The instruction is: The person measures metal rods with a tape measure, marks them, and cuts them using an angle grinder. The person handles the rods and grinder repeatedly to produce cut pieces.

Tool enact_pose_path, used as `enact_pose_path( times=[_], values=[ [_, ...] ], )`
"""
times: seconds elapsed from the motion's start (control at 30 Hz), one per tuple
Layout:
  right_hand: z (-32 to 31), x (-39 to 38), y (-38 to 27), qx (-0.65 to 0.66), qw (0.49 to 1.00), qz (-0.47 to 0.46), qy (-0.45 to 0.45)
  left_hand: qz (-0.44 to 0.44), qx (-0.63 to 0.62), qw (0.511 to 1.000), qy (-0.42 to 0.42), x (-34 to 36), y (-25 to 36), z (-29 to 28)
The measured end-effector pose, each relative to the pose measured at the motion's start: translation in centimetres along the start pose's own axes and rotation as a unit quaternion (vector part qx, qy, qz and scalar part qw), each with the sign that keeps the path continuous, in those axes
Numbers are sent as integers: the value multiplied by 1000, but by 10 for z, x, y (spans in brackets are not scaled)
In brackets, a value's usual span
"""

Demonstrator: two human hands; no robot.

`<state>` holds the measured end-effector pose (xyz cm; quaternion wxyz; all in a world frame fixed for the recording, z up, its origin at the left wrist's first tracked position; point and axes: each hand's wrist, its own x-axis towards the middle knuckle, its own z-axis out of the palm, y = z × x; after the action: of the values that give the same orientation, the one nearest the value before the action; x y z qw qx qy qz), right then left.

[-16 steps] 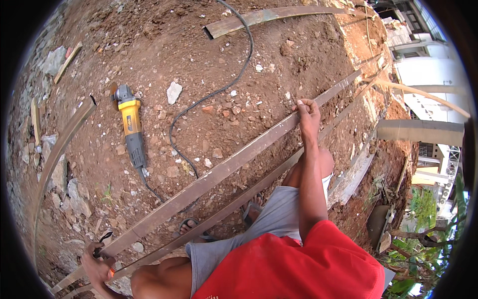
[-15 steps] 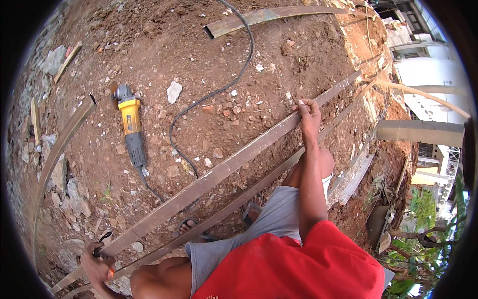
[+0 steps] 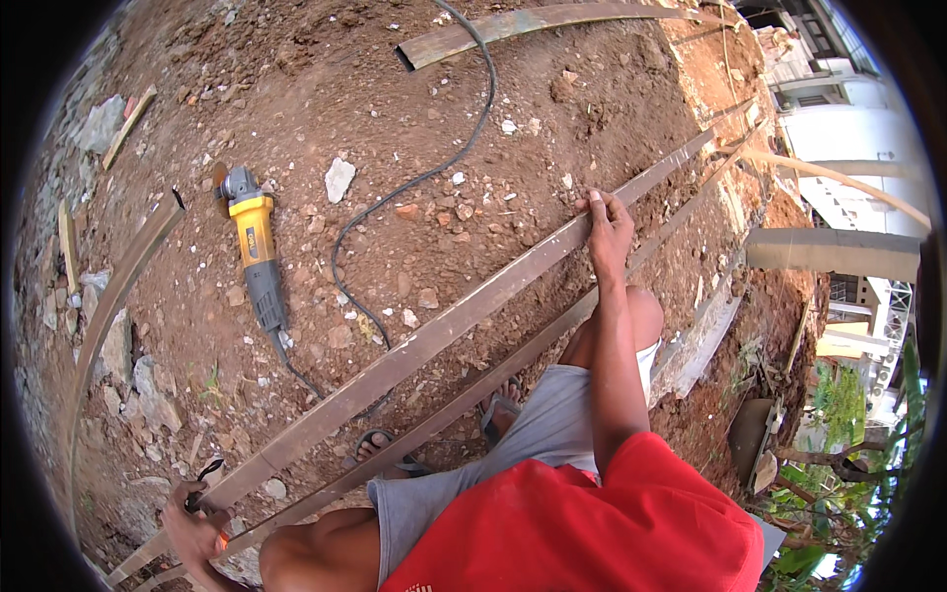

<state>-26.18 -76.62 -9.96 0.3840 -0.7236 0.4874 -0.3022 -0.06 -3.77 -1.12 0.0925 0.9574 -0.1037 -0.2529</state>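
A long brown rectangular metal tube (image 3: 424,360) runs slantwise in front of me, from the lower left to the upper right. My right hand (image 3: 611,232) is closed on its upper stretch, thumb and fingers at the edges. Down at the lower left, my left hand (image 3: 193,528) is wrapped round a small black-and-orange tool (image 3: 200,498) with a black loop, beside the same tube. Its kind is too hidden to tell. Nearer my body, a second brown metal tube (image 3: 444,419) lies roughly parallel, passing over my sandalled feet.
A yellow-and-grey angle grinder (image 3: 256,252) lies on the rocky soil to the left, its black cord (image 3: 380,204) curving across the ground. Another metal tube (image 3: 118,286) lies at far left, and a rusty one (image 3: 513,33) at the top. Wood scraps (image 3: 128,126) and stones surround them.
My right hand's fingers have shifted slightly on the tube. My left hand keeps its place and hold, and the whole view has drifted a little.
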Motion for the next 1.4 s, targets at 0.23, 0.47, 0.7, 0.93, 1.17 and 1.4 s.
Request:
enact_pose_path(
  times=[0.23,0.47,0.7,0.93,1.17,1.4],
  values=[
    [-7,3,-7,62,997,31,-21,6,-22,1000,8,-2,7,-2],
    [-14,1,-21,51,994,79,-51,-6,0,1000,-5,-1,-1,-2],
    [-25,2,-24,13,987,105,-119,-23,6,1000,-13,-3,7,-4],
    [-23,37,-13,-105,974,101,-176,-23,-1,1000,-12,-5,9,-4],
    [-13,27,-37,-190,971,43,-136,-27,8,999,-21,-4,18,-8],
    [-18,-8,-55,-194,977,16,-81,-13,1,1000,-14,-2,12,-5]
  ],
)
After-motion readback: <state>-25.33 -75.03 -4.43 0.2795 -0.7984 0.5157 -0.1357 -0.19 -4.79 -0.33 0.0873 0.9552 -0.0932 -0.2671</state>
